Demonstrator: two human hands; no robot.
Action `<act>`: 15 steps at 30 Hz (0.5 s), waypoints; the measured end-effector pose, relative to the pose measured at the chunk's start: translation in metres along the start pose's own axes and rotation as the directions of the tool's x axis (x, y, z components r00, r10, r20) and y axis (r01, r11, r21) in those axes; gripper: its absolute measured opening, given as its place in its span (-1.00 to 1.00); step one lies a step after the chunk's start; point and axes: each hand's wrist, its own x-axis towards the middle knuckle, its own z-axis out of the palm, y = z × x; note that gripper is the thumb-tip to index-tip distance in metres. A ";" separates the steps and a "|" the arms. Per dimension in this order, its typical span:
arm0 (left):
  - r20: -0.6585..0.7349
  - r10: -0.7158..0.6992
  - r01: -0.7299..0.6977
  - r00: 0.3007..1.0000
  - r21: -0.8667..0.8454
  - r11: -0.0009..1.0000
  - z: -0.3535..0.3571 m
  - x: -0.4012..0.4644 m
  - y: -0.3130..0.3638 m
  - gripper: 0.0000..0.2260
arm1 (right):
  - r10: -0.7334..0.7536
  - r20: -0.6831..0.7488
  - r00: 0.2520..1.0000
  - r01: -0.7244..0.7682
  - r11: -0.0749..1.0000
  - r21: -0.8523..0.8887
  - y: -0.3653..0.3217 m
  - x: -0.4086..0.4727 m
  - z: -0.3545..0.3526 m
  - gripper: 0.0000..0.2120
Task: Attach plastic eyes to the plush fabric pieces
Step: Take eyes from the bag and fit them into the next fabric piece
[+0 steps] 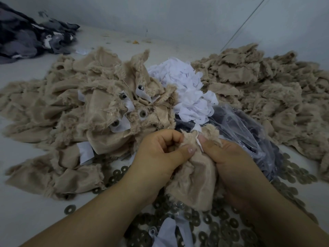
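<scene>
I pinch a tan plush piece [193, 177] between both hands: my left hand [160, 157] curls its fingers shut with the thumb pressed on the fabric, and my right hand [229, 161] grips its other edge. Metal washers [213, 227] lie scattered just beneath the piece, finished plush pieces [110, 104] are heaped beyond it to the left, and white fabric scraps [187, 86] sit behind it.

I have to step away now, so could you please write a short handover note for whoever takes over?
Left hand and right hand both pinch one tan plush piece, a white backing scrap at its top.
Done: left pile, washers visible on the backs.
Left: right pile, no washers visible.
Loose washers lie in front, white scraps at centre, a clear bag beside them.
</scene>
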 end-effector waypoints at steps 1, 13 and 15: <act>0.010 0.002 -0.002 1.000 -0.022 1.000 -0.001 0.000 -0.001 -0.93 | 0.000 0.004 1.000 0.000 1.000 0.002 0.000 0.000 0.000 -0.62; -0.009 0.105 -0.103 0.994 0.154 0.983 -0.001 0.000 -0.001 -0.91 | -0.096 -0.171 0.981 0.075 0.989 -0.124 0.003 -0.001 0.003 -0.55; -0.012 0.138 -0.131 0.990 0.242 0.961 -0.001 -0.001 -0.001 -0.92 | -0.122 -0.200 0.972 0.093 0.985 -0.147 0.003 -0.002 0.004 -0.62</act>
